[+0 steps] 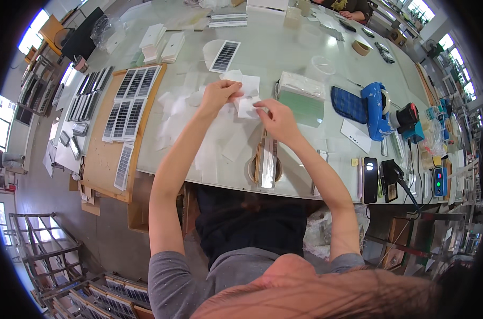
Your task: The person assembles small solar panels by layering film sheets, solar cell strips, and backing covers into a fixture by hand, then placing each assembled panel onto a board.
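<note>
Over the table's middle, my left hand [220, 97] is closed with its fingertips pinched at the left side of a small white sheet [247, 110]. My right hand [277, 121] pinches the same sheet's right edge between thumb and fingers. Another white sheet [250, 84] lies just beyond it. A small panel with a dark grid and white border [225, 56] rests farther back. Thin, pale sheets [185, 103] are scattered left of my hands. Nearer me, below my right hand, a long clear-and-brown strip [266, 165] lies across a round tape roll [252, 169].
A wooden board [104, 159] holds several gridded panels at left. To the right are a green block with a clear wrapped stack [301, 101], a blue patterned pouch [349, 103], a blue tape dispenser [377, 114] and a phone [369, 181]. Another person [353, 9] sits across the table.
</note>
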A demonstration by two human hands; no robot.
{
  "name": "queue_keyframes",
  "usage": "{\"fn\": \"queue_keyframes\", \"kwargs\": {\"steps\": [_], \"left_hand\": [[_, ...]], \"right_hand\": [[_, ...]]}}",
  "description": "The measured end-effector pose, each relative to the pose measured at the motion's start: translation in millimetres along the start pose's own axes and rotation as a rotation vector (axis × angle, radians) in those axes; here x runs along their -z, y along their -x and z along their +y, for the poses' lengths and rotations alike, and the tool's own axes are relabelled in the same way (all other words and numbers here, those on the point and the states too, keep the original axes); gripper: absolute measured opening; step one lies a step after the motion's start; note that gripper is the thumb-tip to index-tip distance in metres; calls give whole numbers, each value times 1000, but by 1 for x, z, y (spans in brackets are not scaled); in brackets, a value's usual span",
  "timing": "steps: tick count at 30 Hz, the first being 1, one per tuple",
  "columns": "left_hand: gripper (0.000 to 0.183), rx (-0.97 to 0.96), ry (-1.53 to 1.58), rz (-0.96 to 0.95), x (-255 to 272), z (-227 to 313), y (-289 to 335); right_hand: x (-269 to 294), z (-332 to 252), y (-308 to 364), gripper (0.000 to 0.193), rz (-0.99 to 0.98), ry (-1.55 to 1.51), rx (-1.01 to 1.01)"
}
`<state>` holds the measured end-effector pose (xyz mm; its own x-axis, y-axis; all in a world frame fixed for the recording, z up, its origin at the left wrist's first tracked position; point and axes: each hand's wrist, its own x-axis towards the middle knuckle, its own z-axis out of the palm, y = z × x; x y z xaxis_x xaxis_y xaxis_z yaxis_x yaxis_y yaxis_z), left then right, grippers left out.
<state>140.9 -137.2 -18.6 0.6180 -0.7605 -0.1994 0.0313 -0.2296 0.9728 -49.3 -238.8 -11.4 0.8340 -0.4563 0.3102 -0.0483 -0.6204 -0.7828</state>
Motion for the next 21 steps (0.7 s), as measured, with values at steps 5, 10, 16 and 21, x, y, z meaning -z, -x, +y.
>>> {"fn": "queue_keyframes", "kwargs": {"steps": [5,10,16,21], "left_hand": [[17,-507,-218,325,-25,20,68],[16,-884,-404,74,-32,4,130],[13,-826,-386,-289,-44,-31,184],[13,-802,-477,-228,-52,-52,201]], "right_hand": [[-2,13,-21,26,-121,287,65],[32,-14,-10,33,-206,-835,-364],[44,-16,72,26,-96,-128,-394],[30,-11,100,25,77,162,-130]]}}
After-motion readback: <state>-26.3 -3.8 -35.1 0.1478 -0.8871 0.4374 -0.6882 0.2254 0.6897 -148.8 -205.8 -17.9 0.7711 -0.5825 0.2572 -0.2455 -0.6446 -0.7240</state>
